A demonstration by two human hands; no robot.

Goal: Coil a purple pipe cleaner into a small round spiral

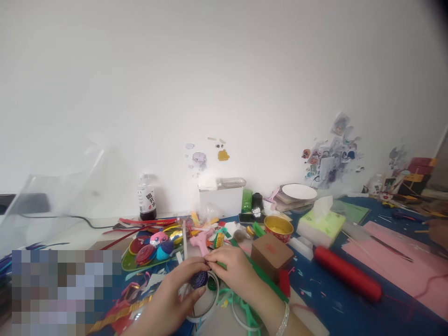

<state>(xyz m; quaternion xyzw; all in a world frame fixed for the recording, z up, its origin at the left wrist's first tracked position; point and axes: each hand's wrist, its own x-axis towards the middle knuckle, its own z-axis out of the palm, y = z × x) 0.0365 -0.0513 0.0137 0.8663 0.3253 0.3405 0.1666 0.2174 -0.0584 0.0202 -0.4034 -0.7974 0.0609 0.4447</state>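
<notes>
My left hand (177, 291) and my right hand (234, 267) meet at their fingertips low in the middle of the view. The right fingers are pinched, and whatever they hold is too small or hidden to make out. My left fingers press in beside them, with the thumb lower down. Just beyond the fingertips lies a pink glue gun (200, 242). Under the hands are a dark purple coiled piece (199, 279), a small green coiled piece (212, 283) and a white ring (216, 298), partly covered by my left hand.
A green tray (128, 264) at left holds several coiled, colourful decorations. To the right stand a brown box (272, 256), a gold-lined bowl (279, 227), a tissue pack (320, 226) and a red roll (346, 273). A bottle (147, 198) and white box (220, 201) stand by the wall.
</notes>
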